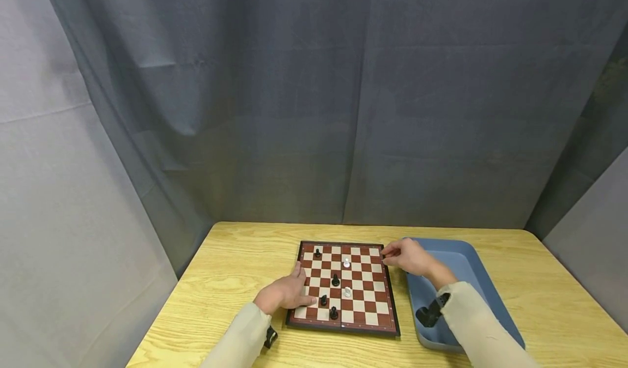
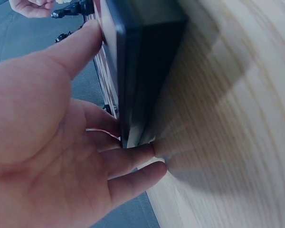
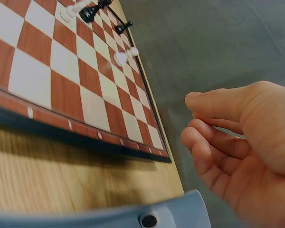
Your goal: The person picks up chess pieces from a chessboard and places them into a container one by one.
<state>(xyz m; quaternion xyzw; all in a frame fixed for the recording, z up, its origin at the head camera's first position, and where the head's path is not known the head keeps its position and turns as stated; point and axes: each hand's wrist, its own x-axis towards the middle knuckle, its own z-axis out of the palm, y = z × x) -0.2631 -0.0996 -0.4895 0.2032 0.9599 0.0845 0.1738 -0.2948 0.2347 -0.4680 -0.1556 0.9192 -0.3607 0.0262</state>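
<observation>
A red and white chessboard [image 1: 365, 306] with a dark rim lies on the table. My left hand [image 1: 287, 293] rests at its left edge, thumb on the top face; in the left wrist view some fingertips touch the side and tabletop. Beside that thumb stand a black knight [image 1: 324, 300] and another black piece [image 1: 333, 313]. Farther in are a black piece [image 1: 336, 279], a white knight [image 1: 347, 291] and a white pawn [image 1: 346, 262]; a black pawn [image 1: 318, 253] stands near the far left corner. My right hand [image 3: 247, 142] hovers by the far right corner, fingers loosely bent, no piece visible between them.
A blue tray [image 1: 468, 248] lies right of the board, partly under my right forearm. The wooden table [image 1: 235, 259] stretches to both sides. Grey curtains [image 1: 294, 112] hang behind and at the sides.
</observation>
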